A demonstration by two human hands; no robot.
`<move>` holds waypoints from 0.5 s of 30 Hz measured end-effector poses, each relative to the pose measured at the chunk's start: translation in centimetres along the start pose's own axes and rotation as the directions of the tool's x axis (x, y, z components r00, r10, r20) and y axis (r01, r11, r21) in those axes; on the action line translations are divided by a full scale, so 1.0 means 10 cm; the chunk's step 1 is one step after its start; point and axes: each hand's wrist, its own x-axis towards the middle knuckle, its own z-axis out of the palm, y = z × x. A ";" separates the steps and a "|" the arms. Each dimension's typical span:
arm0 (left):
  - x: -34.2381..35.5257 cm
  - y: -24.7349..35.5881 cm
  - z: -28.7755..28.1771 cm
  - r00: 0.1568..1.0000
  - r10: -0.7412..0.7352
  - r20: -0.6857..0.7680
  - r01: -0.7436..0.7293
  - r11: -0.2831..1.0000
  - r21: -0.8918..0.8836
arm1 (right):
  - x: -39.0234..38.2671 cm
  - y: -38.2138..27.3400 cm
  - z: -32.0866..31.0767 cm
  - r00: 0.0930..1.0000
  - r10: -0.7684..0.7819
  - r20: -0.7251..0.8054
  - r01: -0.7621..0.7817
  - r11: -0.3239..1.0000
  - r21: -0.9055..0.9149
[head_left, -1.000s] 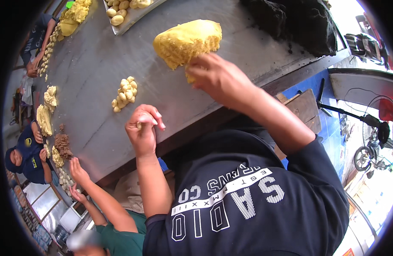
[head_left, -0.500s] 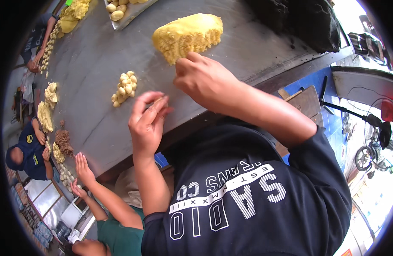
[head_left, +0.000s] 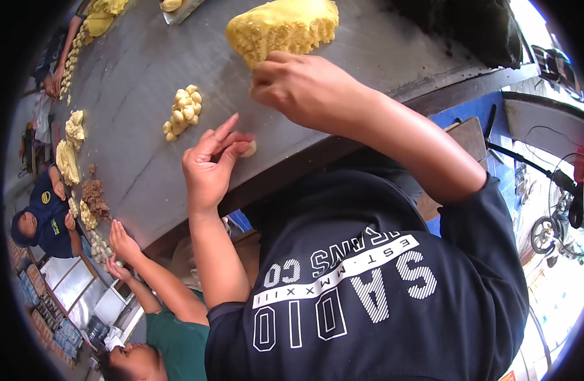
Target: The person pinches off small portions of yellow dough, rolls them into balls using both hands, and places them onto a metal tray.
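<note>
A large lump of yellow dough [head_left: 282,28] with a crumbly, torn near side lies on the grey tabletop. My right hand [head_left: 298,86] is at its near edge, fingers curled closed; the hand itself hides what they hold. To the left and nearer to me, my left hand [head_left: 209,159] pinches a small, pale, flattened dough piece [head_left: 249,149] at its fingertips, other fingers extended. Beyond that hand sits a cluster of small dough balls [head_left: 185,113].
A tray [head_left: 178,14] holding dough balls shows at the far edge. Dark material [head_left: 463,28] covers the far right of the table [head_left: 136,159]. On the left, co-workers' hands [head_left: 122,244] work near a brown crumbly mound [head_left: 94,198], yellow dough [head_left: 67,162] and more balls.
The view has shifted, so the table sits higher in the picture. The pale piece at my left fingertips now shows plainly, and that hand's fingers have straightened. My right hand stays beside the lump.
</note>
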 end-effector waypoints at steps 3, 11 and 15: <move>-0.17 -0.01 0.12 0.995 -0.001 -0.095 0.009 0.996 0.086 | -0.08 0.04 -0.10 0.995 -0.008 0.098 0.002 0.998 0.064; -0.25 0.06 0.34 0.937 0.328 -0.122 -0.202 0.790 0.579 | -0.30 -0.15 0.15 0.972 0.208 -0.109 -0.203 0.978 0.051; -0.36 0.21 0.41 0.974 0.115 -0.195 -0.082 0.982 0.167 | -0.10 -0.17 0.13 0.981 0.106 -0.163 -0.100 0.994 0.040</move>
